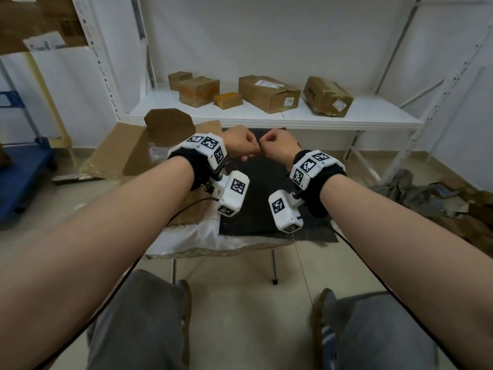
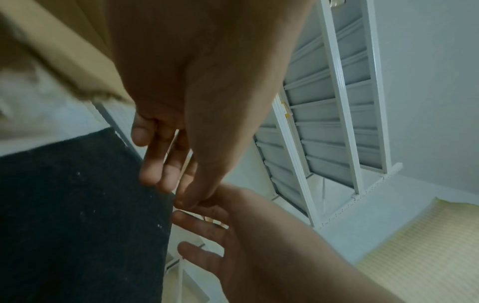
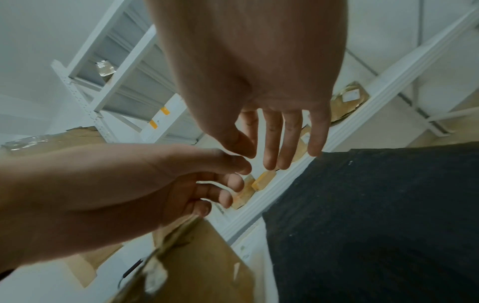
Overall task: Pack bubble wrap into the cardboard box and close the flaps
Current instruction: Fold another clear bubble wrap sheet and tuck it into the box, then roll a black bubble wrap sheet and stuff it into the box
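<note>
An open cardboard box (image 1: pixel 128 148) lies at the left of the small table with its flaps spread; its brown wall also shows in the right wrist view (image 3: pixel 207 256). Something clear and crinkled, maybe bubble wrap (image 1: pixel 157 153), shows inside it. My left hand (image 1: pixel 241 144) and right hand (image 1: pixel 280 145) meet above the far end of a black mat (image 1: pixel 261 188), thumbs and fingertips touching. In the wrist views the left hand (image 2: pixel 176 164) and right hand (image 3: pixel 272 133) have loose, fairly straight fingers. I see nothing held in either hand.
A white shelf (image 1: pixel 266 117) behind the table carries several closed cardboard boxes. A blue cart (image 1: pixel 21 177) stands at the left. Crumpled packing material (image 1: pixel 416 193) lies on the floor at the right. The white tabletop (image 1: pixel 186 239) shows beside the mat.
</note>
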Demonstrator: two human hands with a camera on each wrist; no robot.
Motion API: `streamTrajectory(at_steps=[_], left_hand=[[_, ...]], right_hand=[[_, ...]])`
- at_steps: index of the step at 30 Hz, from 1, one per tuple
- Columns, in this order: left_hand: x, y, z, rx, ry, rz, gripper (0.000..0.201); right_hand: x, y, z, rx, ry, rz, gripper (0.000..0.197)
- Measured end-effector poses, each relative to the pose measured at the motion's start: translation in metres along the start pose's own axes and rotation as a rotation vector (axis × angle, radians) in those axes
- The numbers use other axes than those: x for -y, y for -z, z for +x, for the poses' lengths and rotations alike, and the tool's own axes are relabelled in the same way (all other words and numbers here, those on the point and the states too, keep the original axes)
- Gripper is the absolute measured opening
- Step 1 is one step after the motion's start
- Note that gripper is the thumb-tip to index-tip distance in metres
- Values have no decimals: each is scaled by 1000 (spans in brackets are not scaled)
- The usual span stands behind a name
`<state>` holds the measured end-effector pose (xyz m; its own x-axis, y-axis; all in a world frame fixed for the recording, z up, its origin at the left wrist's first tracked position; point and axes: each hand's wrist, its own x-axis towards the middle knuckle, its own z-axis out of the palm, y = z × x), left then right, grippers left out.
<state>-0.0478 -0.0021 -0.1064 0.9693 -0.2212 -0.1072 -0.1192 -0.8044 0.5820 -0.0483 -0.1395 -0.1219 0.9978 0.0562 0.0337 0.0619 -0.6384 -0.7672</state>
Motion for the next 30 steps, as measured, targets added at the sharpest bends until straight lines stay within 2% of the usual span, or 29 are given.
streamTrajectory(at_steps=[9,12,15,21,26,30], left_hand=[[-8,-73,15,308,21,-21,9],[-1,-92,20,349,50,34,18],[3,-108,18,403,57,116,38],[13,-130,17,376,55,301,64],[19,-144,17,360,34,426,82],[20,-152,15,338,3,501,84]], right_hand=[[-67,10,-9,150,-187,-103,18],[-84,8,-9,161,-235,-75,16],[-99,3,-5,182,-278,-9,17],[-113,-5,-1,235,-358,73,9],[-121,-10,-1,279,-388,95,27],[-120,-5,-7,273,-426,115,30]])
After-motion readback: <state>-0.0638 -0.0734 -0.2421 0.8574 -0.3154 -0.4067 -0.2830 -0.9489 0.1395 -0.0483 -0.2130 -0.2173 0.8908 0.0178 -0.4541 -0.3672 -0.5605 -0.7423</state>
